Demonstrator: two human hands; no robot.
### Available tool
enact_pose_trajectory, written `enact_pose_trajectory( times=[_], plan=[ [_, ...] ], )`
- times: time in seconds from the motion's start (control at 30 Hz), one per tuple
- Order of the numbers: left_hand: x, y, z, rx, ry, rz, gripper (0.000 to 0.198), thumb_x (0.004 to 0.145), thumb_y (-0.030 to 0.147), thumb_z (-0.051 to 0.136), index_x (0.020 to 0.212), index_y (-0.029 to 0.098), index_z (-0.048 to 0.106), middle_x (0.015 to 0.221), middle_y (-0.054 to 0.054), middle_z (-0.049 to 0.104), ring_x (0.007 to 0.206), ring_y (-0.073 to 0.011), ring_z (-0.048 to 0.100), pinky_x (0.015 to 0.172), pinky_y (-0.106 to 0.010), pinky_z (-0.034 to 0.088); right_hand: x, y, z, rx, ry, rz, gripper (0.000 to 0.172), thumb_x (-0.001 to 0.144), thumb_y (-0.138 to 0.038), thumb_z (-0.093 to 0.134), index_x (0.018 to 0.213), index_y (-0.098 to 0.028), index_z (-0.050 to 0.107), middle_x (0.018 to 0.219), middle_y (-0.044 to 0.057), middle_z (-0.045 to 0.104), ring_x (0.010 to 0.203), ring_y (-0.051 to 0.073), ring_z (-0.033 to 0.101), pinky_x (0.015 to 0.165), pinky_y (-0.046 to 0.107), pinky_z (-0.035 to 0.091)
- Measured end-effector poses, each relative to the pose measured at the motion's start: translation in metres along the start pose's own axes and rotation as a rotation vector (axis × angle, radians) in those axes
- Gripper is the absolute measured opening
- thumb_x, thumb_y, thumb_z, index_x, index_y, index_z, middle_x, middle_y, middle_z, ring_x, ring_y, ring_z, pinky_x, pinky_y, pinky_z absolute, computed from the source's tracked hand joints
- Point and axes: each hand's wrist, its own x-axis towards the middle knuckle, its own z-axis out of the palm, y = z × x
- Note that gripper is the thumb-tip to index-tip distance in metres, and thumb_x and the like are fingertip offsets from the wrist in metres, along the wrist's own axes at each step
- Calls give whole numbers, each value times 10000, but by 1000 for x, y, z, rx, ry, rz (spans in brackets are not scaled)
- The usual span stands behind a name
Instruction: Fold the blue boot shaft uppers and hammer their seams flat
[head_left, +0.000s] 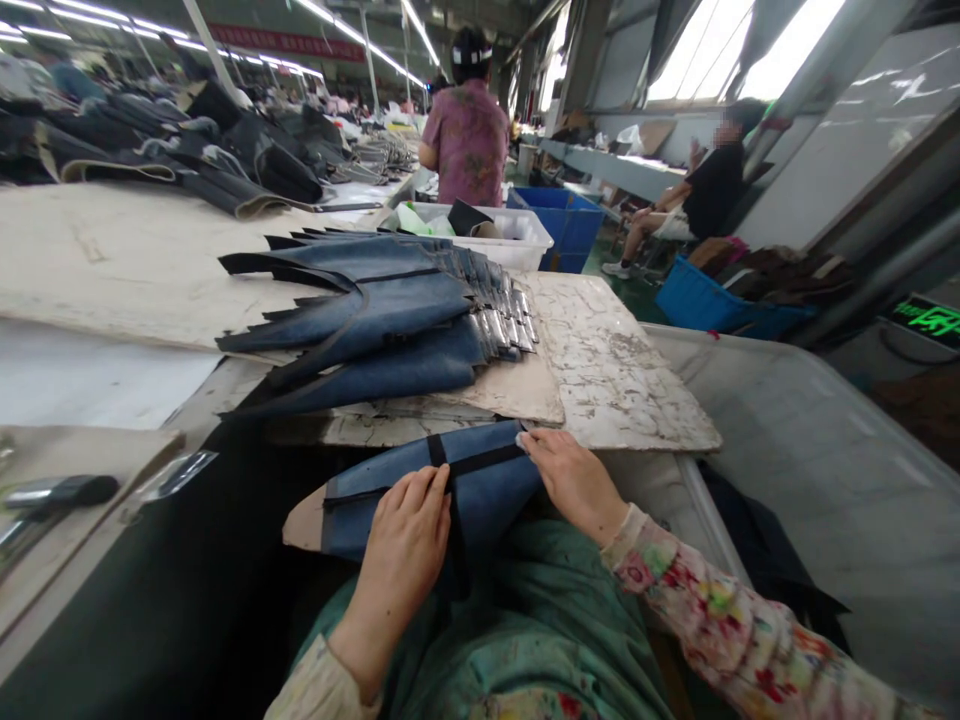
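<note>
A blue boot-shaft-like piece [480,505] with crossing black strips lies over a pale pointed form at my lap, just in front of the table edge. My left hand [409,525] rests on top of it, fingers lying along the black strip [436,450] near the crossing. At the right end of the piece, my right hand [576,478] grips the edge with its fingers together; its thumb is hidden. Something small and whitish shows at those fingertips. Beyond the edge, a fanned stack of similar blue pieces [405,300] lies on the table.
A worn pale board [630,370] sits under the stack's right side. To the right stands a large grey-white bin [787,430]. A white tray [529,240] and a blue crate [562,225] stand behind. A hammer-like tool [64,492] lies left. Two people are farther off.
</note>
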Motion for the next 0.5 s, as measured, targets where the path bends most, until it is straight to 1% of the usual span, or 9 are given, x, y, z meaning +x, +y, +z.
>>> enact_pose_trajectory(
  times=[0.07, 0.13, 0.2, 0.27, 0.37, 0.5],
  plan=[
    [-2, -1, 1, -3, 20, 7, 341, 889, 221, 429, 1188, 121, 560, 1094, -112, 635, 984, -227, 568, 872, -363, 450, 2, 5, -9, 1, 28, 12, 334, 890, -109, 426, 1192, -123, 568, 1140, 120, 585, 1067, 226, 498, 924, 390, 449],
    [-5, -3, 1, -5, 30, 12, 341, 889, 224, 431, 1191, 133, 559, 1105, -103, 639, 995, -225, 569, 888, -358, 436, 6, 1, -20, 35, 91, -1, 327, 898, -125, 414, 1182, -130, 575, 1140, 117, 589, 1068, 227, 499, 936, 402, 442],
    [-9, -6, -2, 14, 39, 3, 338, 885, 216, 440, 1191, 141, 562, 1125, -95, 643, 1014, -231, 569, 894, -365, 419, 11, -13, -30, 103, 152, -76, 335, 910, -146, 399, 1203, -148, 560, 1166, 107, 581, 1084, 218, 490, 966, 412, 421],
    [-13, -10, -6, 47, 45, -14, 333, 882, 212, 448, 1183, 144, 572, 1149, -92, 642, 1030, -242, 568, 898, -380, 398, 15, -31, -33, 181, 151, -195, 335, 915, -159, 402, 1216, -164, 550, 1184, 93, 576, 1092, 204, 481, 981, 399, 412],
    [-19, -15, -12, 77, 44, -35, 325, 883, 215, 449, 1171, 158, 587, 1162, -88, 644, 1031, -244, 579, 894, -387, 374, 20, -57, -27, 254, 62, -333, 318, 913, -155, 415, 1195, -160, 563, 1157, 75, 593, 1061, 189, 484, 953, 355, 437],
    [-25, -19, -16, 99, 33, -75, 334, 885, 214, 435, 1180, 181, 588, 1165, -83, 645, 1038, -239, 583, 856, -379, 378, 29, -78, -8, 262, -2, -400, 321, 929, -163, 385, 1198, -165, 560, 1189, 78, 579, 1068, 181, 472, 927, 333, 449]
  ],
)
